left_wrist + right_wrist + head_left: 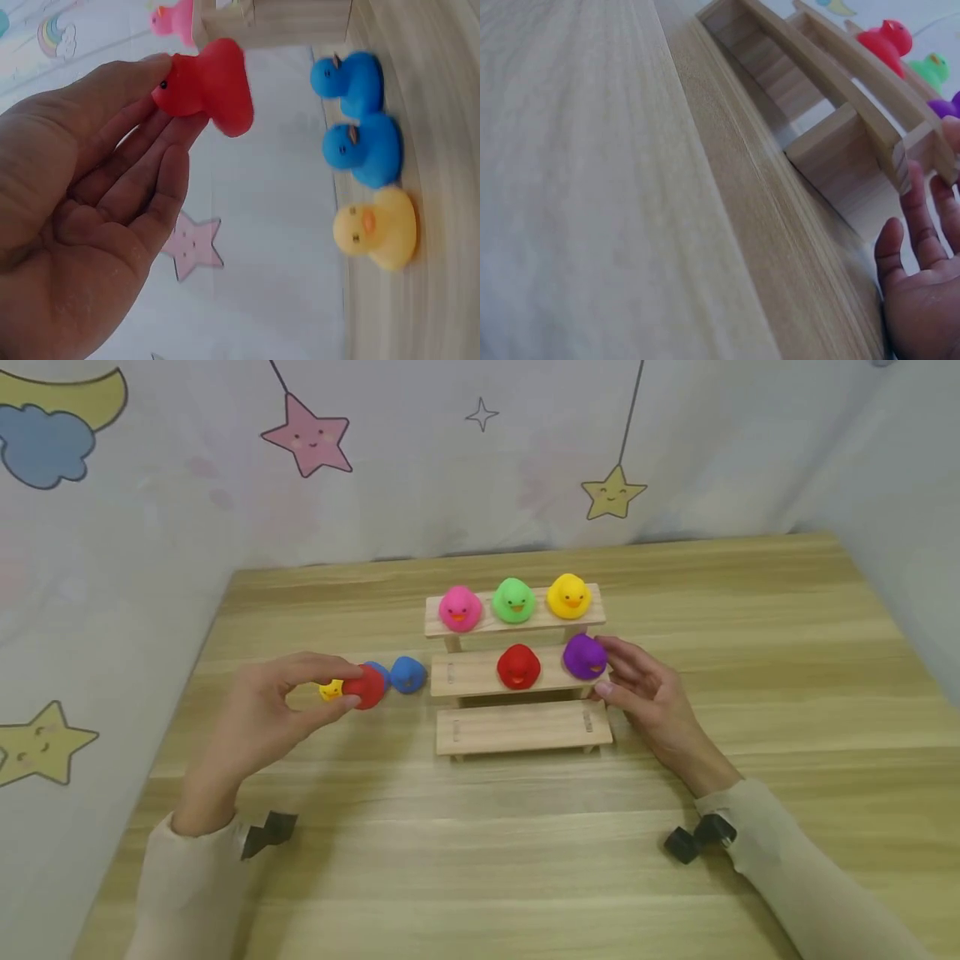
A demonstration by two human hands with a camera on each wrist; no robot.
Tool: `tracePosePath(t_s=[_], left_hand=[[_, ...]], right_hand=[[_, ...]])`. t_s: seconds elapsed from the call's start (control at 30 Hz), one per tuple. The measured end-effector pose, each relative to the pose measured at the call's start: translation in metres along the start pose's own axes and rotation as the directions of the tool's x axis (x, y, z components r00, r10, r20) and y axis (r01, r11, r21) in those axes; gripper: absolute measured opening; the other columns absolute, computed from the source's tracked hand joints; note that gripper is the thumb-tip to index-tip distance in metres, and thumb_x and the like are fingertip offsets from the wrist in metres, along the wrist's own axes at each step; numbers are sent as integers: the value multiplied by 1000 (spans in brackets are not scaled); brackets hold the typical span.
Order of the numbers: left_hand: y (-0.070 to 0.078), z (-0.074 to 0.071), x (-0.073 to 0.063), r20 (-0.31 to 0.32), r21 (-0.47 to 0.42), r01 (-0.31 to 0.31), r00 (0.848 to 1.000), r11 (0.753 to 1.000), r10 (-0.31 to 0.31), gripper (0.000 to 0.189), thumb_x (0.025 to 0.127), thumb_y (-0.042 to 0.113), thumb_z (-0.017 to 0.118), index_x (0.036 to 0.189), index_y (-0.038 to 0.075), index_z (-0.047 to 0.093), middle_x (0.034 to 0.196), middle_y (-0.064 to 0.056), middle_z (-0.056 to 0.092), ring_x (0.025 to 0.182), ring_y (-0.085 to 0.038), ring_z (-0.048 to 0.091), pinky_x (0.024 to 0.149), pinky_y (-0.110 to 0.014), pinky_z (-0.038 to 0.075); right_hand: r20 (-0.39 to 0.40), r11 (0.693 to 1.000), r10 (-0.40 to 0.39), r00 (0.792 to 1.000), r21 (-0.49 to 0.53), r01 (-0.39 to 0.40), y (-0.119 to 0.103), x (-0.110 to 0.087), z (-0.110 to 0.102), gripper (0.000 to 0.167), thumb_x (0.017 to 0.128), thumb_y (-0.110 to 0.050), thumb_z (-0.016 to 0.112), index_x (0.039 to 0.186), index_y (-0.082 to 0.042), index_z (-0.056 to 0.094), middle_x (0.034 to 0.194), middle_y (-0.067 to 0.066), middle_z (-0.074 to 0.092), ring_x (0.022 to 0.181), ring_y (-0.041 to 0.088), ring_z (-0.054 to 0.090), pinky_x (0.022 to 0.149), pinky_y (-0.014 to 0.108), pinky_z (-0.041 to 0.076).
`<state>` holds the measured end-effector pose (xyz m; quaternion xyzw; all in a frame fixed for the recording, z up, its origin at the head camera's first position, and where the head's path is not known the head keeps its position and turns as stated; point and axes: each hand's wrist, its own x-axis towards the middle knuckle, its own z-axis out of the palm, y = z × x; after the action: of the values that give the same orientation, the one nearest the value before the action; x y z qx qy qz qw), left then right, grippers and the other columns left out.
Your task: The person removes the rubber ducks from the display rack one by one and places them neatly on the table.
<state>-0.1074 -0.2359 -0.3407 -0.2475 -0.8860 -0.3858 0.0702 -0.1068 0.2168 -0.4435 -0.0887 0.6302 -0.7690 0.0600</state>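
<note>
My left hand [273, 710] pinches a red rubber duck [217, 86] between thumb and fingertips, held up to the left of the wooden stepped stand [517, 727]. On the table behind and below it in the head view are two blue ducks [367, 146] and a yellow duck [394, 229] in a row. My right hand [648, 702] is at the stand's right end, fingers spread and loosely bent, fingertips right beside the purple duck [584, 657] on the middle step. Left of that duck sits another red duck [518, 667].
The top step carries a pink duck [460, 609], a green duck [513, 601] and a yellow duck [568, 597]. The lowest step [517, 731] is bare wood. Behind the wooden table [480, 860] hangs a pale curtain [420, 493] with printed stars.
</note>
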Motion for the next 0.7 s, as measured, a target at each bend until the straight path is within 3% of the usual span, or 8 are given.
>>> tracePosePath(t_s=[0.1, 0.3, 0.57, 0.7], left_hand=[[-8, -8, -5, -18, -1, 20, 1000, 1000, -20, 39, 82, -5, 89, 115, 14, 84, 107, -4, 83, 103, 8, 69, 95, -7, 51], [-23, -19, -17, -29, 89, 30, 999, 996, -28, 40, 79, -3, 92, 113, 17, 85, 105, -4, 85, 100, 14, 67, 89, -5, 50], [-43, -20, -28, 53, 196, 87, 994, 977, -99, 33, 84, 8, 92, 113, 21, 85, 108, 1, 85, 98, 5, 70, 90, -5, 49], [-49, -20, -33, 70, 203, 137, 986, 970, -154, 30, 86, 12, 91, 113, 22, 85, 106, 2, 85, 97, 2, 71, 89, -5, 49]], right_hand=[[-3, 1000, 3, 1000, 10, -3, 0, -1, 0, 60, 102, 8, 62, 159, -4, 47, 161, 3, 59, 117, 11, 75, 96, 23, 63], [-3, 1000, 2, 1000, 17, -2, -1, -1, 1, 60, 102, 8, 62, 159, -4, 46, 159, 1, 61, 119, 11, 74, 97, 23, 63], [0, 1000, -4, 1000, 15, 4, 2, 0, -1, 61, 103, 8, 61, 160, -4, 46, 160, 2, 60, 122, 10, 73, 97, 23, 63], [6, 1000, -6, 1000, 27, 5, 3, 1, -1, 61, 103, 9, 61, 160, -4, 45, 160, 2, 60, 122, 10, 73, 96, 23, 63]])
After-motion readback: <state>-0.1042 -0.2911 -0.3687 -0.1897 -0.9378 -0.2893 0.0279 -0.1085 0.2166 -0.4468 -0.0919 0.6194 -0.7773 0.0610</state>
